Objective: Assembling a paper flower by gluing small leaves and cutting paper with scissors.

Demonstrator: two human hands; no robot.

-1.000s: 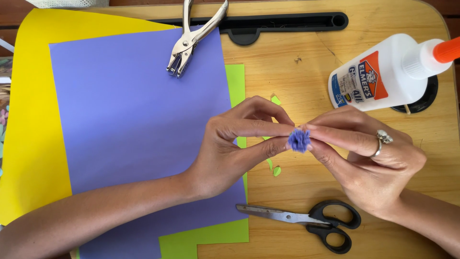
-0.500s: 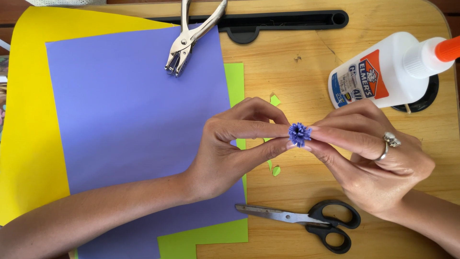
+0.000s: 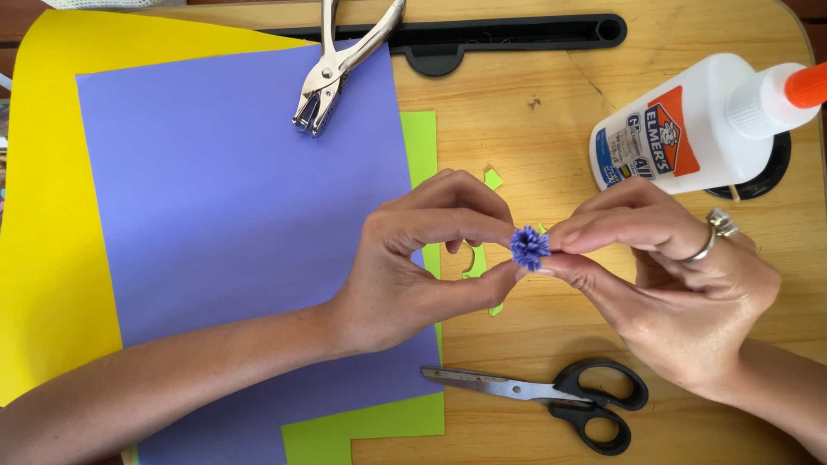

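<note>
A small fringed purple paper flower (image 3: 529, 247) is pinched between the fingertips of both hands above the wooden table (image 3: 534, 146). My left hand (image 3: 422, 258) comes in from the left, its thumb and forefinger touching the flower's left side. My right hand (image 3: 672, 275), with a ring on one finger, grips the flower's right side with thumb and forefinger. Small green paper scraps (image 3: 475, 263) lie on the table just under the fingers.
A purple sheet (image 3: 233, 224) lies over a yellow sheet (image 3: 43, 215) and a green sheet (image 3: 362, 430) at the left. A metal hole punch (image 3: 340, 69) rests at the top, a white glue bottle (image 3: 689, 120) at the upper right, black-handled scissors (image 3: 551, 392) near the front.
Both hands have shifted slightly, turning and fluffing the purple flower; its fringe looks more spread. Nothing else has moved.
</note>
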